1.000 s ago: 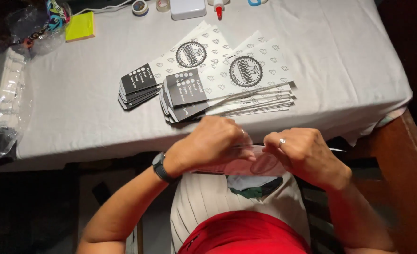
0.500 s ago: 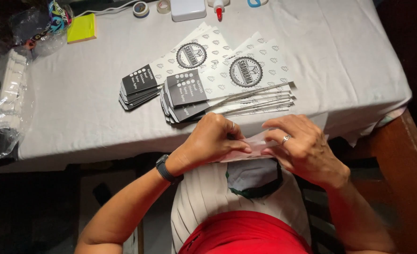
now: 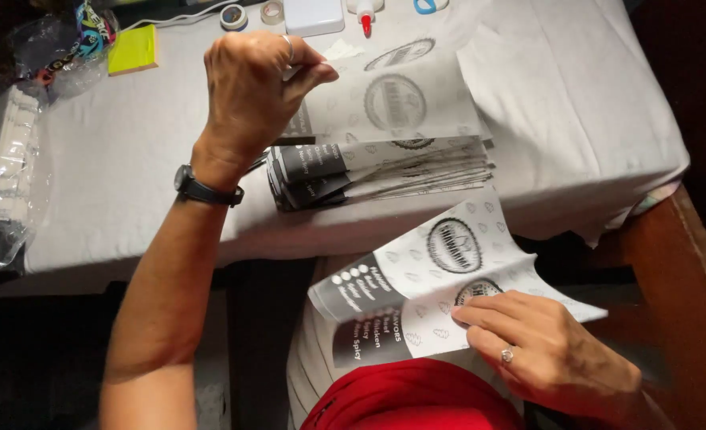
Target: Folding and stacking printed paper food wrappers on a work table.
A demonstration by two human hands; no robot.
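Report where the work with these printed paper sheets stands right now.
Done: none of the sheets in view can be told as finished. In hand: the left hand pinches a translucent sheet lifted above the stack of printed sheets on the table; the right hand presses another printed sheet on the lap. Left: the stack itself remains thick.
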